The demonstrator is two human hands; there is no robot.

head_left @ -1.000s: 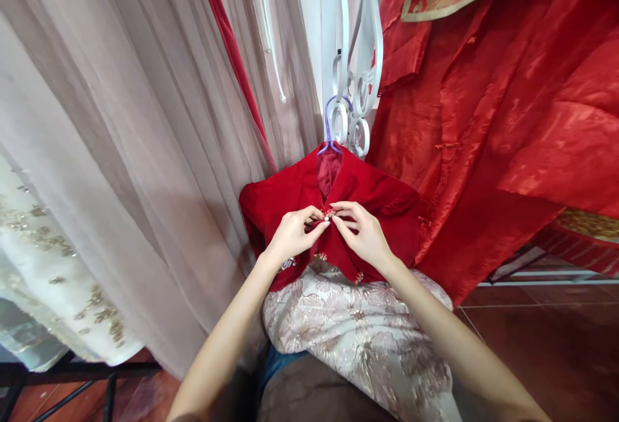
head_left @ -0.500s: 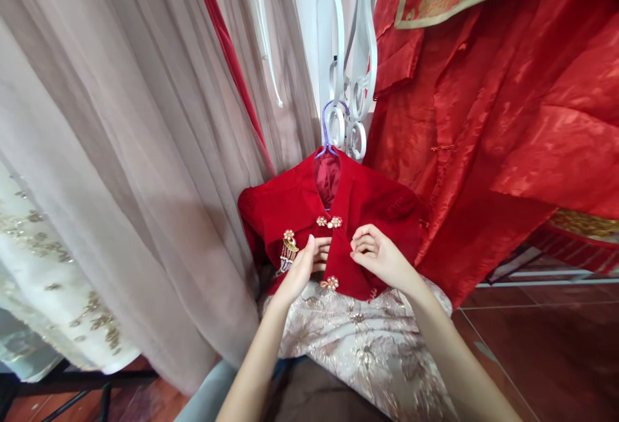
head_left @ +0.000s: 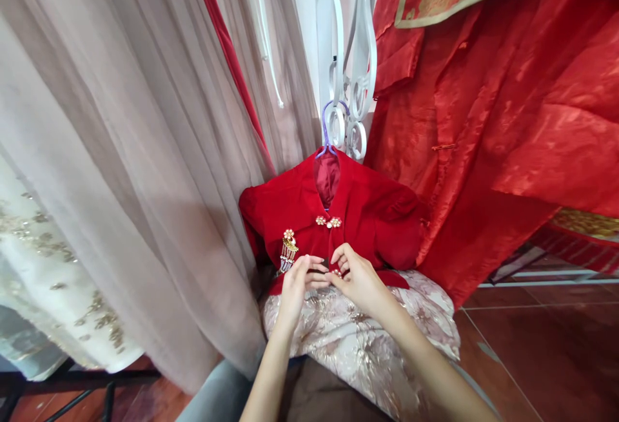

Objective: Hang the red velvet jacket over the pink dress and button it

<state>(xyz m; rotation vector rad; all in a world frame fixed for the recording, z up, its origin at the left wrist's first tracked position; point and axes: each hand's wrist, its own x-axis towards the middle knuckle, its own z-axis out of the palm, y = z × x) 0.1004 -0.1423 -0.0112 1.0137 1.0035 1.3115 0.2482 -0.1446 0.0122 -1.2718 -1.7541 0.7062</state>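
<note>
A short red velvet jacket [head_left: 285, 193] hangs on a purple hanger [head_left: 325, 119]. Its upper flower clasp [head_left: 329, 222], gold with pearls, is fastened below the collar. At the lower front edge my right hand [head_left: 358, 280] closes thumb and fingers around the lower flower clasp [head_left: 337, 274], which they partly cover. Beside it, my left hand [head_left: 298, 283] has its fingers closed at the opposite front edge, the fingertips almost meeting the right hand. A flower brooch with a beaded tassel [head_left: 289, 248] is pinned just left of my left hand.
Pale floral brocade fabric [head_left: 358, 338] lies across the lap below the jacket. White scrolled metalwork [head_left: 356, 135] holds the hanger. Sheer greyish-pink curtains [head_left: 145, 151] hang at left, beside a white gold-embroidered garment [head_left: 91, 319]. Red satin garments [head_left: 483, 100] hang at right above the tiled floor [head_left: 546, 338].
Both hands have moved down from the middle of the jacket front to its lower clasp. The right hand has shifted left, close against the left hand, and the lower hem has been drawn up.
</note>
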